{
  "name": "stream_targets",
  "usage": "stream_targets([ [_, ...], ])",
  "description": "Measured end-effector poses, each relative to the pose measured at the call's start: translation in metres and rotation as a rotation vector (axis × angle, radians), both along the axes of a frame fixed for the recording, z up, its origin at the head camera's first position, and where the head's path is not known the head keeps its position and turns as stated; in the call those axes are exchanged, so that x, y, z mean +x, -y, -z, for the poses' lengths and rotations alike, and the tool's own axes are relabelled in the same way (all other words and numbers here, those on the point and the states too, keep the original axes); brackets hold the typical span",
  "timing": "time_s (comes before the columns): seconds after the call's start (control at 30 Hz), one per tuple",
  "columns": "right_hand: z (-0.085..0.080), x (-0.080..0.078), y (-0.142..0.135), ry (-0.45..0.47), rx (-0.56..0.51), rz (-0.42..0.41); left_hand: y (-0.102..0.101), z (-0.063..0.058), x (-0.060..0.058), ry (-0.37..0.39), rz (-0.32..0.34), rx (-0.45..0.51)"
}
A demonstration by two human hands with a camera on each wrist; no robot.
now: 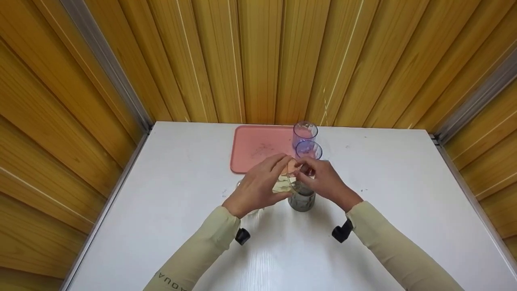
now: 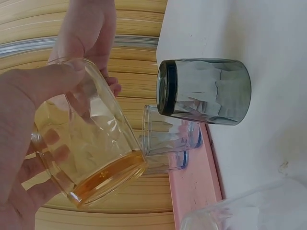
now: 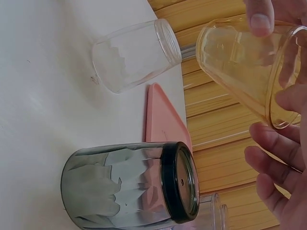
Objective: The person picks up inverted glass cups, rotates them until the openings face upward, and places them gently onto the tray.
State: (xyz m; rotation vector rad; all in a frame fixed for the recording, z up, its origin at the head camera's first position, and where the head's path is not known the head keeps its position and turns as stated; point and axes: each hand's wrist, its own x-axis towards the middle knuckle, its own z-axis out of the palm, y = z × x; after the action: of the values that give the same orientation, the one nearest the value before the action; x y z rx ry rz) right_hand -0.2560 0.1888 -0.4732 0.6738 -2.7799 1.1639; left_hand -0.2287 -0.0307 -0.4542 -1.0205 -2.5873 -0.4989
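An amber drinking glass (image 2: 96,139) is held tilted on its side above the table, its mouth toward my right hand. My left hand (image 1: 258,184) grips its wall, the thumb on one side and fingers behind. At the rim, my right hand (image 1: 325,178) pinches with thumb and forefinger, the other fingers curled beside it. Below the hands a grey drinking glass (image 2: 211,91) stands upside down, dark base up. A clear drinking glass (image 3: 136,55), also upside down, stands to its left; the left hand mostly hides it in the head view.
Behind the hands lies a pink tray (image 1: 258,147). Two bluish-purple glasses stand upright at its right side, the far one (image 1: 305,135) behind the near one (image 1: 309,149). The white table (image 1: 181,169) backs onto a wood-patterned wall (image 1: 258,60).
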Motion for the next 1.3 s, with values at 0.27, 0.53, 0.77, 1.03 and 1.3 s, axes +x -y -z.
stream_targets([
  [0.27,0.0012,-0.0019,-0.0017,-0.062,-0.034,0.007,0.0004,0.0034,-0.0006,-0.033,0.037,0.036],
  [0.53,0.0009,-0.0016,-0.0015,-0.080,-0.052,0.018,0.0022,0.0041,-0.0007,-0.015,0.047,0.047],
  [0.77,-0.0002,0.0000,-0.0009,-0.111,-0.044,0.025,0.0027,0.0043,-0.0002,0.010,0.018,0.004],
  [1.03,-0.0027,0.0011,0.0039,-0.162,-0.037,0.011,0.0005,0.0018,-0.0003,0.037,-0.010,-0.046],
  [1.3,-0.0029,0.0021,0.0065,-0.205,-0.015,0.019,-0.0022,0.0007,-0.0010,0.046,-0.008,-0.063],
])
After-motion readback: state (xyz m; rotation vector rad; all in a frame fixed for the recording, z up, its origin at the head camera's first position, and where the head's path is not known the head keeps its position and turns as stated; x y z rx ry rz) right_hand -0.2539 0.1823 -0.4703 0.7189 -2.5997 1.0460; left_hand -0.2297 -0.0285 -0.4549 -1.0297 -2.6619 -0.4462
